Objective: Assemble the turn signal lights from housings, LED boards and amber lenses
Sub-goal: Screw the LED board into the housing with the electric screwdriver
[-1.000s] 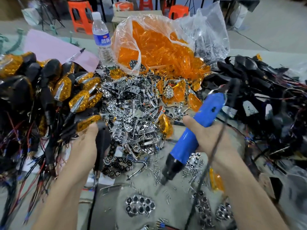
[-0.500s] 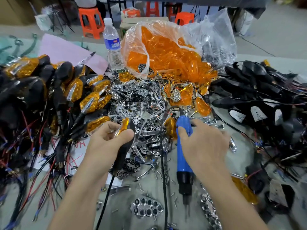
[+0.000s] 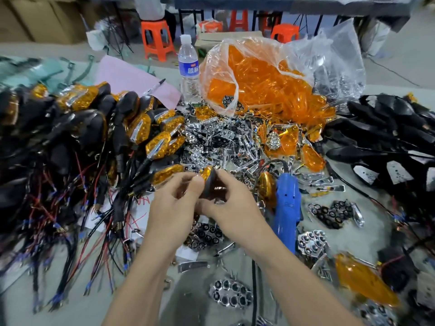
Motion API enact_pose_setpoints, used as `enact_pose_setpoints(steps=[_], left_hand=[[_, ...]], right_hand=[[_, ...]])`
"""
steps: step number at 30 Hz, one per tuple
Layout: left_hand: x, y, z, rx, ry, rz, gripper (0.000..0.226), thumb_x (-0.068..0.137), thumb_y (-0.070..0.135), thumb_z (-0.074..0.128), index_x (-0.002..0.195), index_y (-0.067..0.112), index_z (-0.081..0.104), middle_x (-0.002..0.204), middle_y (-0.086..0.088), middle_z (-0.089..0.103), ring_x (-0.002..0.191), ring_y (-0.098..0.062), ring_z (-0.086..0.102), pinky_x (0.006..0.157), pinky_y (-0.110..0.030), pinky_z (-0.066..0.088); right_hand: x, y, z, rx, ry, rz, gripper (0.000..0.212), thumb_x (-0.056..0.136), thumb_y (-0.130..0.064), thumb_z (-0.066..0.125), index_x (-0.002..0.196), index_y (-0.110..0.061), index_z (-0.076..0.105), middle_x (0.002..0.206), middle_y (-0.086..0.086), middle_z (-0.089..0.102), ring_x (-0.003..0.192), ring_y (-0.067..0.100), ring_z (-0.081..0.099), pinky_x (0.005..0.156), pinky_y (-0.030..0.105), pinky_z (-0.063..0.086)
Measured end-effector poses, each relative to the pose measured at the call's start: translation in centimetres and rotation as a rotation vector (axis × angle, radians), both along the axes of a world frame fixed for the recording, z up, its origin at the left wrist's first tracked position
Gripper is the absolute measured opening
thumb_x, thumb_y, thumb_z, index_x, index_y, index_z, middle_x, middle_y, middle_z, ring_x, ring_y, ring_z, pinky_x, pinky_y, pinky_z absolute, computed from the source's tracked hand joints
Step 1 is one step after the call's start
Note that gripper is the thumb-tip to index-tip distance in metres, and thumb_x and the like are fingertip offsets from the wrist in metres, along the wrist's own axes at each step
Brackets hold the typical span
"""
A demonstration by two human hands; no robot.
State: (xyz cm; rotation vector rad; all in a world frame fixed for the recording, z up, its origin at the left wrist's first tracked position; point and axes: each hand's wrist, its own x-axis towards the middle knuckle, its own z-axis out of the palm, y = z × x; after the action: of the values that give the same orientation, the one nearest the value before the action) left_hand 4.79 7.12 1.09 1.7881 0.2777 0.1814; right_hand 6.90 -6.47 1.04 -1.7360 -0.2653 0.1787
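Both hands meet over the middle of the table [image 3: 188, 302] on one turn signal light [image 3: 210, 182], its black shell edge-up with amber showing at the top. The left hand [image 3: 174, 205] pinches it between thumb and fingertips, and the right hand [image 3: 231, 205] curls round its far side. At 3 o'clock from them lies a blue electric screwdriver [image 3: 287, 208], a bag of amber lenses [image 3: 259, 83] sits at 12 o'clock, finished lights [image 3: 150, 130] heap at 10 o'clock, and black housings [image 3: 388, 137] pile at 2 o'clock.
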Motion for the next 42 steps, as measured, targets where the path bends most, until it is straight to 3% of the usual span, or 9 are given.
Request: enact_pose_setpoints(steps=[7, 10, 14, 20, 23, 28, 31, 35, 42], left_hand=[[-0.8, 4.8, -0.7, -0.066, 0.085, 0.048, 0.027, 0.097, 0.011, 0.065, 0.091, 0.032, 0.08, 0.083, -0.004, 0.078, 0.069, -0.014, 0.069, 0.054, -0.026, 0.051], [1.2, 7.6, 0.3, 0.197, 0.012, 0.359, 0.02, 0.092, 0.022, 0.072, 0.108, 0.031, 0.079, 0.101, 0.003, 0.08, 0.088, -0.013, 0.072, 0.077, -0.029, 0.053], [2.0, 10.0, 0.9, 0.584, 0.134, 0.403, 0.071, 0.09, 0.032, 0.077, 0.153, 0.033, 0.046, 0.146, -0.004, 0.061, 0.133, -0.029, 0.056, 0.109, -0.043, 0.045], [0.9, 5.7, -1.6, 0.698, 0.085, 0.287, 0.059, 0.097, 0.021, 0.069, 0.153, 0.026, 0.048, 0.167, 0.007, 0.033, 0.156, -0.012, 0.021, 0.127, -0.041, 0.021], [0.7, 1.4, -2.9, 0.639, -0.023, 0.207, 0.05, 0.096, 0.02, 0.069, 0.145, 0.025, 0.058, 0.161, 0.009, 0.043, 0.154, -0.007, 0.024, 0.127, -0.039, 0.021], [1.3, -4.0, -4.5, 0.607, -0.063, -0.039, 0.055, 0.096, 0.024, 0.068, 0.15, 0.027, 0.053, 0.159, 0.01, 0.044, 0.153, -0.006, 0.025, 0.124, -0.026, 0.01], [2.9, -4.4, -5.2, 0.631, -0.015, -0.116, 0.061, 0.101, 0.031, 0.061, 0.158, 0.029, 0.04, 0.164, 0.01, 0.038, 0.156, -0.01, 0.02, 0.128, -0.031, 0.013], [5.5, -4.3, -5.3, 0.759, 0.019, -0.249, 0.063, 0.104, 0.035, 0.055, 0.161, 0.035, 0.029, 0.169, 0.01, 0.026, 0.159, -0.012, 0.012, 0.128, -0.037, 0.007], [7.7, -5.9, -4.4, 0.831, -0.042, -0.135, 0.033, 0.094, 0.019, 0.071, 0.122, 0.037, 0.074, 0.111, 0.005, 0.077, 0.106, -0.024, 0.068, 0.105, -0.046, 0.048]], right_hand=[[2.8, 4.1, 1.8, 0.369, 0.363, 0.011, 0.044, 0.098, 0.011, 0.053, 0.13, -0.017, 0.065, 0.107, 0.008, 0.073, 0.072, 0.014, 0.07, 0.078, 0.036, 0.065], [3.9, 5.7, 3.3, 0.416, 0.437, 0.102, 0.076, 0.094, 0.024, 0.046, 0.155, -0.02, 0.042, 0.144, 0.008, 0.059, 0.1, 0.015, 0.073, 0.091, 0.039, 0.062], [3.4, 5.0, 2.8, 0.086, 0.311, 0.205, 0.057, 0.093, 0.014, 0.055, 0.136, -0.022, 0.064, 0.133, -0.002, 0.068, 0.109, 0.009, 0.07, 0.093, 0.03, 0.06], [4.5, -1.1, 0.2, -0.497, -0.046, 0.007, 0.045, 0.095, -0.009, 0.061, 0.134, -0.031, 0.065, 0.126, -0.016, 0.063, 0.067, -0.002, 0.063, 0.064, 0.021, 0.055], [6.8, -4.5, -0.8, -1.019, -0.142, -0.067, 0.066, 0.091, -0.001, 0.054, 0.153, -0.023, 0.044, 0.158, 0.005, 0.044, 0.14, 0.025, 0.043, 0.117, 0.04, 0.037], [8.3, -8.4, -1.8, -1.44, -0.026, 0.023, 0.039, 0.087, -0.014, 0.05, 0.125, -0.013, 0.061, 0.143, 0.013, 0.053, 0.129, 0.033, 0.052, 0.12, 0.052, 0.027], [8.3, -9.3, -1.7, -1.488, 0.014, -0.111, 0.017, 0.085, -0.018, 0.055, 0.101, -0.014, 0.06, 0.123, 0.011, 0.063, 0.121, 0.034, 0.056, 0.122, 0.053, 0.027], [8.1, -9.3, -3.0, -1.368, -0.204, -0.182, 0.05, 0.087, -0.014, 0.061, 0.137, -0.014, 0.055, 0.155, 0.011, 0.043, 0.148, 0.034, 0.03, 0.127, 0.048, 0.005], [8.8, -7.2, -3.3, -1.023, -0.159, 0.022, 0.064, 0.093, -0.005, 0.059, 0.152, -0.022, 0.041, 0.13, 0.009, 0.062, 0.113, 0.032, 0.059, 0.086, 0.038, 0.051]])
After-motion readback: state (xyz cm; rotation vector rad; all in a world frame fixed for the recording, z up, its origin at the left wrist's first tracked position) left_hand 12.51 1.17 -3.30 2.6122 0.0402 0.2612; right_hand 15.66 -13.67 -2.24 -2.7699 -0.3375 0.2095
